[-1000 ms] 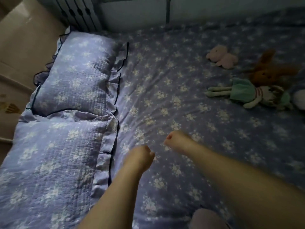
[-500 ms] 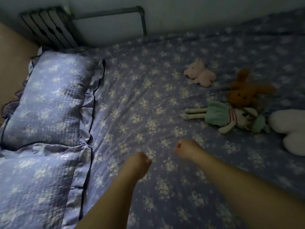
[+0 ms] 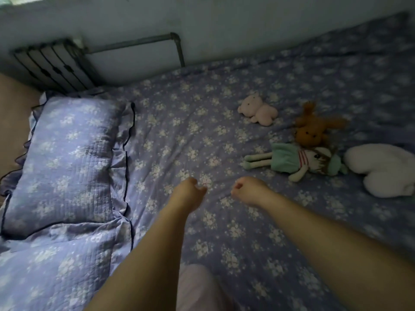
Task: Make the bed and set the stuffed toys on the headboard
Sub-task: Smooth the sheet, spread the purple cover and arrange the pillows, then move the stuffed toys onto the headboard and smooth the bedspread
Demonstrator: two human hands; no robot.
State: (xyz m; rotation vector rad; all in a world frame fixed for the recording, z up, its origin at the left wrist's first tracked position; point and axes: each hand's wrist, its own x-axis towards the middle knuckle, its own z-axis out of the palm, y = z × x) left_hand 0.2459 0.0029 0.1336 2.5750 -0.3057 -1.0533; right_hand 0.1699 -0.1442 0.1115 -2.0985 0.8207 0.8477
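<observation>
Compared with the frame a second back, the view has swung right and upward: only the tip of the near pillow [image 3: 45, 265] shows at lower left, the white plush [image 3: 386, 169] has come fully into sight at the right edge, and the wall pipe [image 3: 143, 42] now sits well inside the picture. Both forearms stay stretched out over the bed, about as they were.

Nearest, a pale knee [image 3: 197, 288] shows between the arms. The left hand [image 3: 188, 194] and right hand [image 3: 247, 189] hang low over the floral bedspread [image 3: 224, 243], a little apart, each grip curled in and empty; whether they touch the cloth I cannot tell. A wide flat stretch of spread lies open around and ahead of them.

To the left, the far pillow [image 3: 69, 162] lies beside the beige headboard [image 3: 13, 122], its ruffled edge overlapping the near pillow.

To the right, the rag doll [image 3: 301, 160] in a green dress lies on its back, head just beside the white plush. Behind it the brown bunny [image 3: 314, 129] touches the doll's head end, and the pink bear [image 3: 258, 111] lies a little apart, farther left. None is on the headboard.

Beyond, the spread meets the wall, with a radiator [image 3: 54, 66] at the far left corner.
</observation>
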